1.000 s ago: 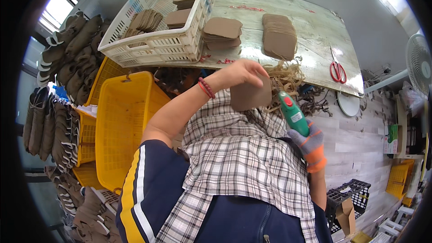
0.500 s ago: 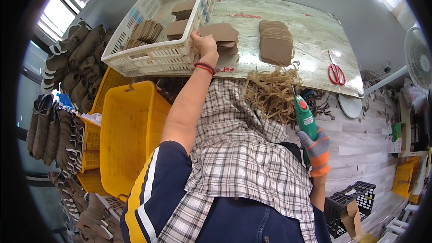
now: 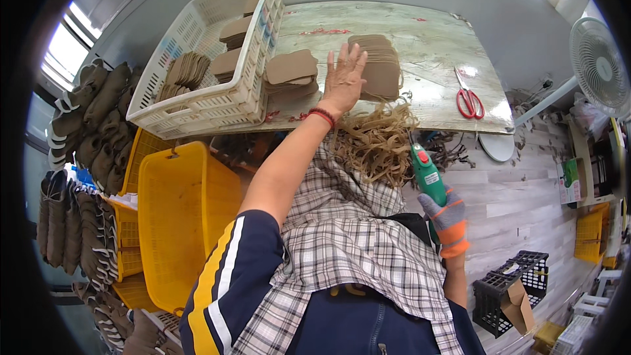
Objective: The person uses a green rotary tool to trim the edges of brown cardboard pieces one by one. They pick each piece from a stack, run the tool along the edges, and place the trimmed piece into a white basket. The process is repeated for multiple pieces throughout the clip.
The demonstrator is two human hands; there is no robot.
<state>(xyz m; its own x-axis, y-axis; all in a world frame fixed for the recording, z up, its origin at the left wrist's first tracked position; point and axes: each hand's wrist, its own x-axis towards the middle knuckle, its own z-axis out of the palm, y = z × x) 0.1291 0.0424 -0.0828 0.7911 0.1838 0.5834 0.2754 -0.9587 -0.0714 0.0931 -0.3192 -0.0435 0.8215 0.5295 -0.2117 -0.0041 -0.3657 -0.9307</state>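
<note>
My left hand (image 3: 344, 80), bare with red bead bracelets at the wrist, is open with fingers spread. It reaches the left edge of a fanned stack of brown flat pieces (image 3: 381, 79); whether it touches them I cannot tell. Left of it, a second pile of brown pieces (image 3: 290, 71) lies beside a white plastic crate (image 3: 217, 108). My right hand (image 3: 444, 217), in a grey and orange glove, is closed round a green handheld power tool (image 3: 427, 174) with a red button and thin tip. A heap of tan strips (image 3: 374, 141) lies on my lap by the table edge.
Red-handled scissors (image 3: 469, 102) lie on the worktable (image 3: 434, 39). More brown stacks (image 3: 187, 69) sit in the white crate. A yellow bin (image 3: 187, 210) stands to my left, near piled brown shoe uppers (image 3: 98, 118). At right are a fan (image 3: 598, 52) and a black crate (image 3: 490, 299).
My left hand has moved right, from the pile beside the white crate to the fanned stack, and its fingers have spread. My right hand still holds the tool. The whole view has shifted slightly.
</note>
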